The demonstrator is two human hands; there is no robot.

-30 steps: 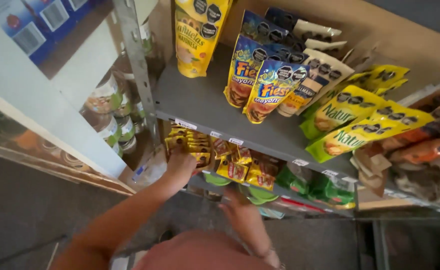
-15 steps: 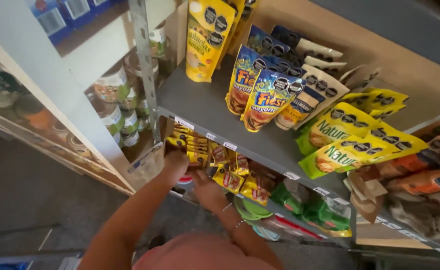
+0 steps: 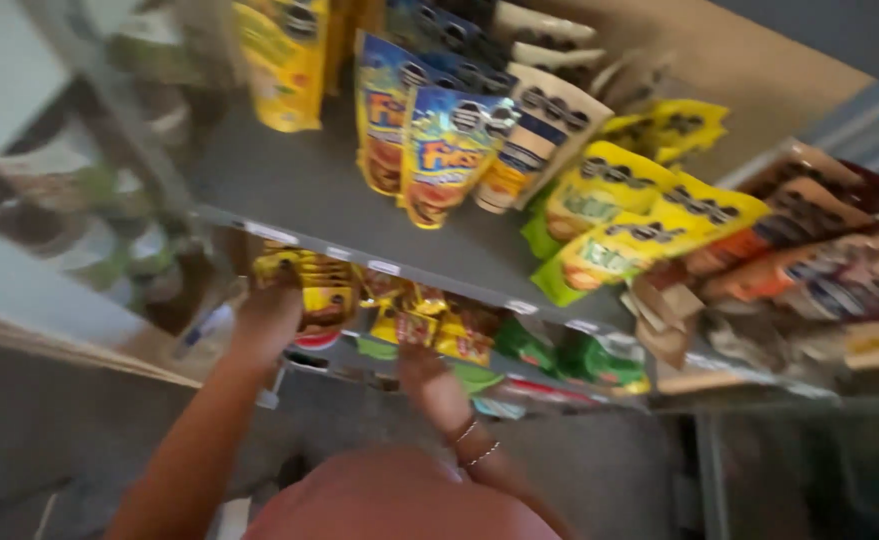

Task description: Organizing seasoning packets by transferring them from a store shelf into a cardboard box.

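The view is blurred by motion. My left hand [image 3: 264, 318] reaches to the lower shelf and rests against a stack of small yellow packets [image 3: 327, 292], its fingers curled at the stack's left end. My right hand [image 3: 425, 375], with thin bracelets on the wrist, reaches in under the same shelf just below a row of yellow and orange packets [image 3: 429, 322]. Its fingertips are hidden among them.
On the grey upper shelf [image 3: 289, 190] stand blue-and-yellow snack bags [image 3: 439, 150], a tall yellow bag [image 3: 281, 60] and yellow-green bags [image 3: 614, 215]. Green packets [image 3: 559, 350] lie on the lower shelf. Open cardboard boxes [image 3: 809, 260] sit at right and jars [image 3: 109, 235] at left.
The camera has swung and dipped closer to the shelves. My right hand has moved up and in toward the lower shelf's packets. My left hand stays at the yellow stack.
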